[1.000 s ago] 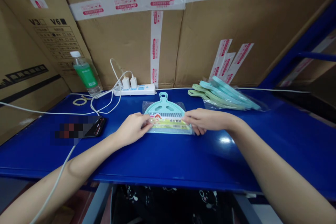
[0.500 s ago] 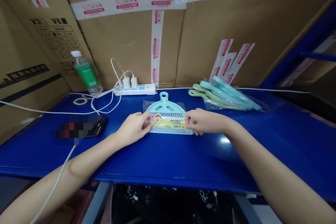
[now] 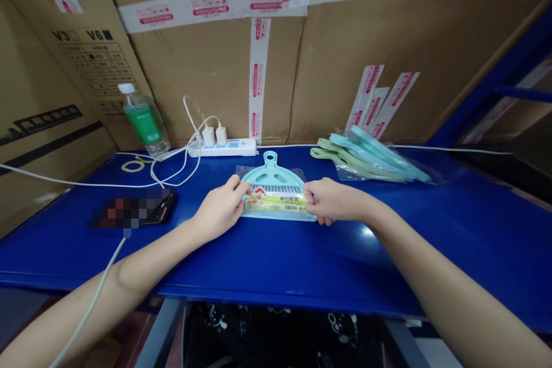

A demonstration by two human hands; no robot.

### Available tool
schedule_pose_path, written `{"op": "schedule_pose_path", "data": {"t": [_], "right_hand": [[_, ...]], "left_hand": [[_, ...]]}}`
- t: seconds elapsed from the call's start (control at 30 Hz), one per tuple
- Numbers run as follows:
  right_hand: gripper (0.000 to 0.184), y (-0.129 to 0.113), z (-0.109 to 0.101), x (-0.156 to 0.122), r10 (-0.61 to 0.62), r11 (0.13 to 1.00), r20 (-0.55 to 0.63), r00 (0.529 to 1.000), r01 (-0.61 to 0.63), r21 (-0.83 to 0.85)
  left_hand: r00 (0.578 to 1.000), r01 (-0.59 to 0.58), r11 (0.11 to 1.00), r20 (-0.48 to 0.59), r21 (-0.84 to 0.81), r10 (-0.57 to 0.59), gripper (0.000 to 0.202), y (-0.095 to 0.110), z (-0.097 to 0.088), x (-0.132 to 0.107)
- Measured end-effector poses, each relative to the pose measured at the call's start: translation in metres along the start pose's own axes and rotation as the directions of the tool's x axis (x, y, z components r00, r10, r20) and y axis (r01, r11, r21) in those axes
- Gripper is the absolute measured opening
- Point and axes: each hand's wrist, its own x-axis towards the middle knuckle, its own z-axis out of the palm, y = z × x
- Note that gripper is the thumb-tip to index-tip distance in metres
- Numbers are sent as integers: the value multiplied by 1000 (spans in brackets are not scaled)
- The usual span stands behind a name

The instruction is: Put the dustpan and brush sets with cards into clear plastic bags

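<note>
A light-blue dustpan and brush set [image 3: 271,177] in a clear plastic bag lies on the blue table in front of me, its looped handle pointing away. A printed yellow and white label [image 3: 276,200] runs across its middle, over a row of bristles. At the left edge of the pack my left hand [image 3: 222,207] is closed, fingers pinching the bag. My right hand [image 3: 334,201] grips the opposite edge, with its fingers curled under and partly hidden.
Bagged green and blue dustpans [image 3: 371,155] lie at the back right. A power strip [image 3: 224,147] with plugged-in white cables stands by the cardboard wall [image 3: 207,69]. A bottle [image 3: 144,121], a beaded ring [image 3: 133,167] and a partly blurred dark object [image 3: 159,210] are on the left.
My left hand's fingers have shifted slightly up along the pack's left edge. My right hand and the pack have hardly moved.
</note>
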Motion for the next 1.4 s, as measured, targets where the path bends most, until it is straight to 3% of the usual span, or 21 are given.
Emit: {"op": "schedule_pose_path", "data": {"t": [0.13,0.3,0.4,0.6,0.73,0.83,0.93,0.97,1.03,1.17,1.27,1.4], "right_hand": [[23,0,0,-1,-10,1000,15,1000,10,27],[22,2,1,0,-21,998,0,1000,21,52],[23,2,1,0,-12,998,-7,1000,12,54],[22,-3,-2,-3,19,999,-13,1000,-18,51],[21,-2,-1,-2,-18,989,-93,995,4,-146],[16,-1,-1,-2,-82,932,-196,977,6,-361],[4,-4,0,-5,-106,882,-246,964,-23,-470],[7,-6,0,-6,-133,867,-254,958,-12,-499],[18,-9,3,-7,-260,838,-249,933,90,-539],[29,-12,13,-4,-562,743,-163,811,409,-530],[29,-12,19,-1,-618,699,-89,781,494,-517],[29,-12,21,-1,-593,737,-96,800,491,-464]], "left_hand": [[987,-129,982,-77,141,141,23,-1,1,0],[933,-346,917,-26,197,358,32,1,2,3],[923,-376,902,4,214,384,35,2,2,3],[943,-330,909,49,254,329,37,2,-1,3],[932,-361,893,83,267,352,44,3,-2,4],[922,-387,877,108,285,372,49,3,0,5],[919,-393,868,125,304,373,48,4,2,5],[919,-393,866,128,308,372,47,5,3,5],[921,-389,867,133,311,366,46,6,3,6],[925,-381,871,136,310,356,45,7,3,7],[924,-381,872,142,307,354,44,7,3,7],[923,-384,872,140,305,358,43,6,3,7]]}}
